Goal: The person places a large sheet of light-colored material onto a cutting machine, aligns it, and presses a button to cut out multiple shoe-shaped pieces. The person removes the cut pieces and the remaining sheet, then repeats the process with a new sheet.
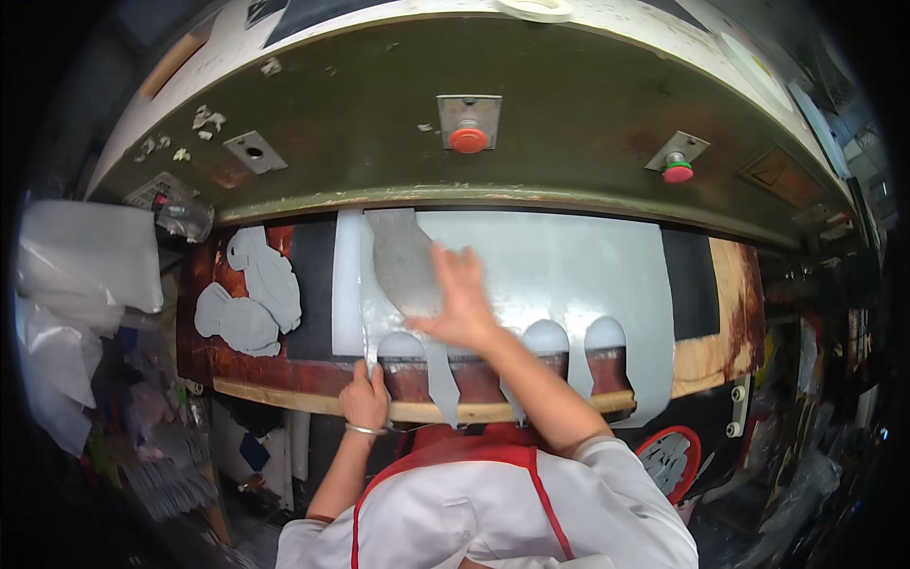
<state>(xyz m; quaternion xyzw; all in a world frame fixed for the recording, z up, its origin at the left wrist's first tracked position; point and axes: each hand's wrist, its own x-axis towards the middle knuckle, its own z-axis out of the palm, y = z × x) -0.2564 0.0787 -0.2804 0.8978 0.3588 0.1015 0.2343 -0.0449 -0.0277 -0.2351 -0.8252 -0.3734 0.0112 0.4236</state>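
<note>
A light grey sheet of material [569,256] lies across the cutting board under a green machine beam, with rounded cut-outs and hanging strips along its near edge. My left hand [364,398] is closed at the near left, thumb and finger pinching a narrow strip of the sheet's edge. Over the sheet's left part, my right hand [462,302] has its fingers spread, slightly blurred. Its fingertips are at the right side of a darker grey, curved piece [400,256]; whether they touch it I cannot tell.
Grey cut pieces [265,280] are piled at the board's left. The green beam [360,123] carries a red button [468,138] and a green-ringed one [678,171]. Clear plastic bags [90,256] hang left. A red-rimmed basket [671,463] with grey pieces stands at lower right.
</note>
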